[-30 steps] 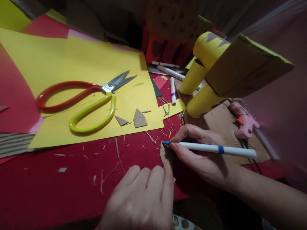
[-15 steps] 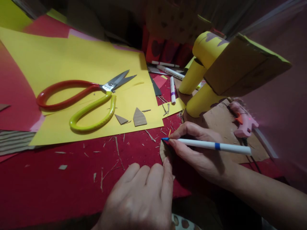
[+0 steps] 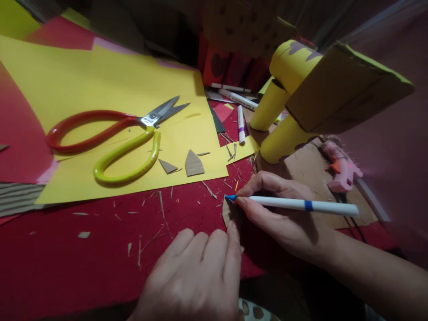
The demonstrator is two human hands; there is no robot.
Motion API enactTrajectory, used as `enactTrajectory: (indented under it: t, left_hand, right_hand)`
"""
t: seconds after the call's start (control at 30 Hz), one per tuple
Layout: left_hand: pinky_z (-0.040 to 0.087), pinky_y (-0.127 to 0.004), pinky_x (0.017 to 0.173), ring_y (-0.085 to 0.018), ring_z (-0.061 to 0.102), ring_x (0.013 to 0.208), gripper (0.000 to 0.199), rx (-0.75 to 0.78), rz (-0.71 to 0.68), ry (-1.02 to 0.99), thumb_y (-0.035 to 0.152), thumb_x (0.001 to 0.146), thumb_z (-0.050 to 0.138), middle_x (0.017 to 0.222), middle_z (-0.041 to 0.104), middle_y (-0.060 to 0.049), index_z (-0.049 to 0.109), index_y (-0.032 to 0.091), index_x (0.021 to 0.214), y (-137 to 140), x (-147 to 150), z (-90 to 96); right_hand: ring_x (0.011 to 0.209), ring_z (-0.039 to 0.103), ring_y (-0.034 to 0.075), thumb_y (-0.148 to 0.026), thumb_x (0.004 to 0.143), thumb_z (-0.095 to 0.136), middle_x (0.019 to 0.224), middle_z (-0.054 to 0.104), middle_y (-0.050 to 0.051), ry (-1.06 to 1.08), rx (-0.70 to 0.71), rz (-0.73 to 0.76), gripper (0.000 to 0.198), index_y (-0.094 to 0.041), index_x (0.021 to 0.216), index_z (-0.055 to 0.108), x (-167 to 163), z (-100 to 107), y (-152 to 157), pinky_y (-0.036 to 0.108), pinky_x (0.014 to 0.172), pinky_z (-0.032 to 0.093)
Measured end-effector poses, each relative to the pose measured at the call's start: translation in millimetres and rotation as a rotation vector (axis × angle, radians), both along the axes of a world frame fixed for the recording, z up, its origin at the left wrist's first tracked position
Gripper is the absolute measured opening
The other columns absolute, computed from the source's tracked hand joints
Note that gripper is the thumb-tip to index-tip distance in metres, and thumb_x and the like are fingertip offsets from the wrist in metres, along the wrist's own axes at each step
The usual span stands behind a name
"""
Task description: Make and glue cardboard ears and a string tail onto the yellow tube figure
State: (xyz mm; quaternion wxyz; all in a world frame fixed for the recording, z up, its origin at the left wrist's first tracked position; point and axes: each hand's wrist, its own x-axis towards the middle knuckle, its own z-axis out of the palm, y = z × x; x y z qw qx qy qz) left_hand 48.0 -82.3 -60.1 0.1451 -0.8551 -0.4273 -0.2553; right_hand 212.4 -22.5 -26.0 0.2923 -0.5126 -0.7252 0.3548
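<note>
My right hand [image 3: 281, 209] pinches a white marker [image 3: 287, 203] with a blue band, and its blue tip touches the upper edge of a small cardboard piece [image 3: 227, 210]. My left hand [image 3: 197, 272] is closed, with its index finger and thumb at the lower end of that piece; the fingers partly hide it. Above the hands, a pointed cardboard cutout [image 3: 194, 164] and a small triangular cardboard scrap [image 3: 167, 166] lie on a yellow paper sheet [image 3: 133, 80]. Scissors [image 3: 152, 117] with a red and a yellow handle rest there too, blades parted.
At the right a yellow tube-and-cardboard figure [image 3: 290, 80] stands near a pink glue gun [image 3: 343, 167]. A purple-banded marker [image 3: 241, 125] and other markers [image 3: 239, 99] lie behind. Cardboard shreds litter the red tablecloth [image 3: 100, 258]. Red paper [image 3: 20, 129] is at the left.
The marker's rear end has swung slightly to the right while its tip stays at the cardboard's edge. My left hand holds the same place. The view has shifted a little.
</note>
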Motion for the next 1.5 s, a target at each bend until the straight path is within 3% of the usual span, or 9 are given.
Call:
enactTrajectory:
  t: [0.8,1.0,1.13,1.23,1.5]
  left_hand:
    - [0.035,-0.034,0.055,-0.014,0.049,0.051,0.02,-0.001,0.024,-0.012,0.011,0.088,0.049,0.058,0.054,0.002,0.065,0.008,0.1,-3.3,0.0,-1.2]
    - [0.036,-0.033,0.056,-0.014,0.049,0.051,0.022,-0.065,0.017,0.032,0.009,0.089,0.046,0.059,0.055,0.002,0.065,0.009,0.099,-2.9,-2.0,5.6]
    - [0.035,-0.033,0.056,-0.014,0.049,0.052,0.022,-0.05,0.032,0.045,0.011,0.09,0.047,0.06,0.056,0.002,0.065,0.009,0.102,-2.6,-1.5,6.2]
    - [0.034,-0.033,0.056,-0.014,0.048,0.051,0.021,-0.029,0.04,0.02,0.01,0.089,0.049,0.058,0.054,0.003,0.064,0.008,0.102,-2.8,0.0,3.9]
    - [0.033,-0.034,0.057,-0.015,0.045,0.05,0.02,-0.021,0.043,-0.013,0.009,0.088,0.049,0.056,0.052,0.003,0.064,0.008,0.1,-4.4,1.8,0.3]
  right_hand:
    - [0.052,0.06,0.008,-0.015,0.08,0.064,0.063,0.067,-0.001,0.025,-0.038,-0.018,0.009,-0.018,0.073,0.061,-1.2,0.4,-1.0,0.013,0.046,0.045]
    - [0.053,0.059,0.008,-0.015,0.081,0.064,0.064,0.066,-0.002,0.036,-0.071,0.053,0.008,-0.019,0.074,0.061,1.4,3.8,0.3,0.013,0.047,0.045]
    - [0.057,0.062,0.01,-0.022,0.085,0.062,0.071,0.069,0.0,0.058,-0.11,-0.013,0.009,-0.02,0.077,0.061,3.7,0.8,-0.6,0.016,0.049,0.047]
    - [0.059,0.063,0.012,-0.022,0.085,0.063,0.073,0.07,0.002,0.027,-0.095,-0.068,0.007,-0.019,0.078,0.062,2.7,-0.3,-1.1,0.019,0.049,0.048]
    - [0.055,0.061,0.008,-0.016,0.081,0.064,0.067,0.069,-0.001,-0.037,-0.025,-0.046,0.007,-0.019,0.075,0.063,0.5,1.0,0.3,0.012,0.047,0.046]
